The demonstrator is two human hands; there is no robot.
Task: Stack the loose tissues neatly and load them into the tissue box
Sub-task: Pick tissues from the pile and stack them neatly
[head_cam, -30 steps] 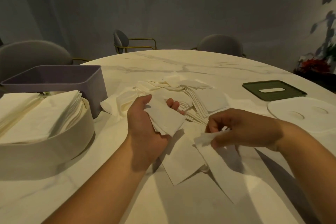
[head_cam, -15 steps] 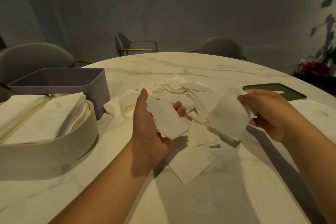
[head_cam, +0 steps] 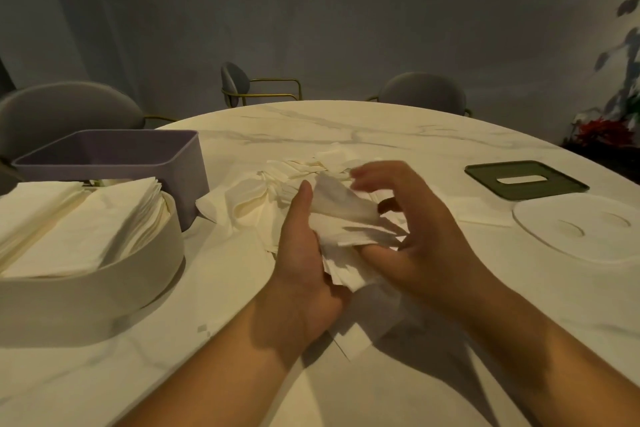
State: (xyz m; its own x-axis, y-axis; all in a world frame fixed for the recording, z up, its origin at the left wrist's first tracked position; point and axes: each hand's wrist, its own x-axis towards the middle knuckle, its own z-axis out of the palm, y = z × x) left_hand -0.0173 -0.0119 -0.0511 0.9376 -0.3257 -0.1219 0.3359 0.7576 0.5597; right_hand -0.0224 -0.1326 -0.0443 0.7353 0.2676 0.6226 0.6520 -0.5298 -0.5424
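Midway, left hand (head_cam: 304, 274) grips the tissue stack (head_cam: 346, 229), right hand (head_cam: 433, 246) spread above; the uneven sheets could slip apart.

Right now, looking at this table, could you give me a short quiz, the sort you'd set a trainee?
1. True or false: the dark green rectangular lid with a slot lies flat on the white marble table, apart from the purple rectangular box.
2. What fills the round cream tub? A) folded white tissues B) red flowers C) a white round lid
3. Fill in: the small stack of white tissues rests in the ___ hand.

Key: 1 true; 2 A; 3 left hand.
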